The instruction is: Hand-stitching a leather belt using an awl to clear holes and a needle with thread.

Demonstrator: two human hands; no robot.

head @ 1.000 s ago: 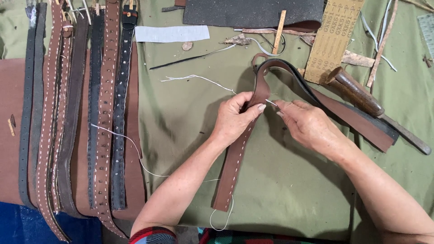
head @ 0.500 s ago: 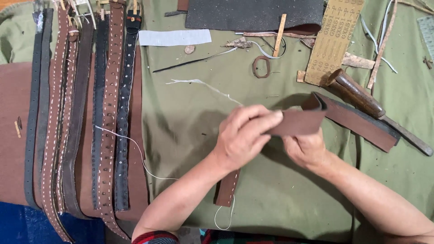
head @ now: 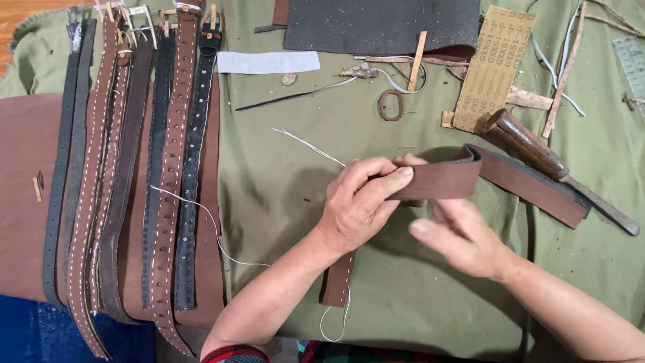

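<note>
left hand (head: 359, 202) pinching the brown leather strap (head: 443, 180) above the green cloth (head: 295, 222); right hand (head: 463, 238) loose-fingered just under it, gripping nothing | finished belts (head: 134, 175) lie leftward; wooden-handled tool (head: 537, 154) right

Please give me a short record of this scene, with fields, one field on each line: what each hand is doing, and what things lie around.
surface: green cloth over the work table
left hand: left hand grips a brown leather strap, fingers over its top edge
right hand: right hand open beneath the strap, grip hidden
strap: folded over at the right; one end lies at the near edge
thread: white thread lies loose behind the hands
left side: row of finished belts, laid lengthwise
right side: wooden-handled tool beside the strap
far side: dark leather sheet
</note>
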